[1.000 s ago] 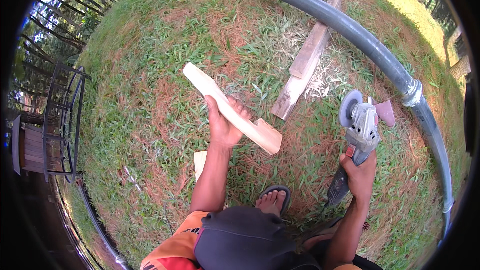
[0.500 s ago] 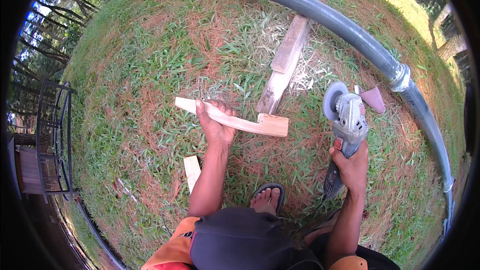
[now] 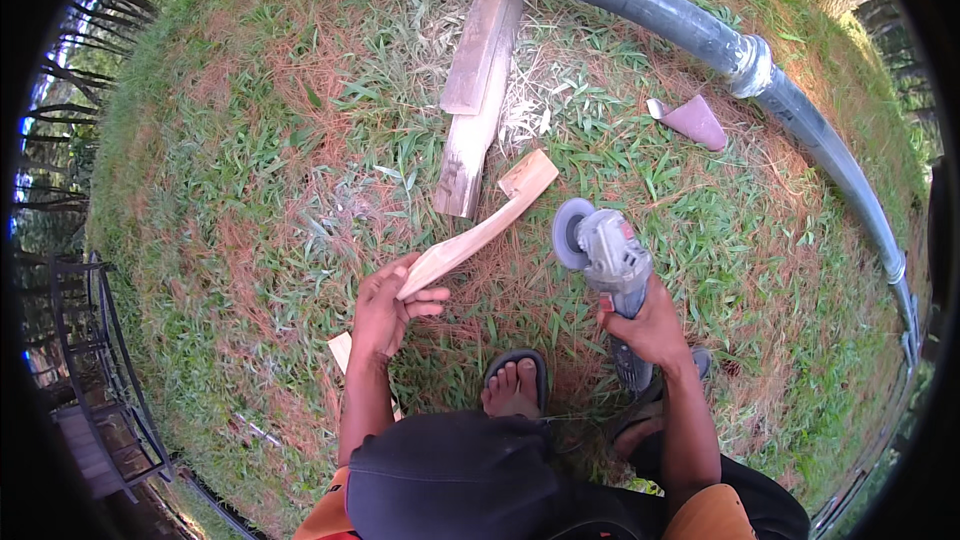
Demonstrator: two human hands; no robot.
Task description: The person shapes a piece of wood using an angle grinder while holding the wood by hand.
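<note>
My left hand [image 3: 390, 307] pinches the narrow end of a pale carved piece of wood [image 3: 468, 242] between thumb and fingers. Its thick, block-like end, with a notch beside it, points away and to the right. Around the body of a grey angle grinder [image 3: 620, 275] my right hand [image 3: 650, 325] is closed. The grinder's round disc [image 3: 572, 232] faces left, toward the wood but apart from it. Whether the disc spins I cannot tell.
Two weathered boards [image 3: 478, 60] lie overlapped on the grass, their far end by a long grey pipe [image 3: 650, 10]. A curled purplish sheet [image 3: 693, 122] lies at the right. Another pale wood piece [image 3: 341, 348] is partly behind my left forearm. My sandalled foot [image 3: 515, 387] stands between my arms.
My left hand has shifted its grip to the wood's narrow end, and the block end has swung up and away. The grinder has moved left, closer to the wood. My view has turned.
</note>
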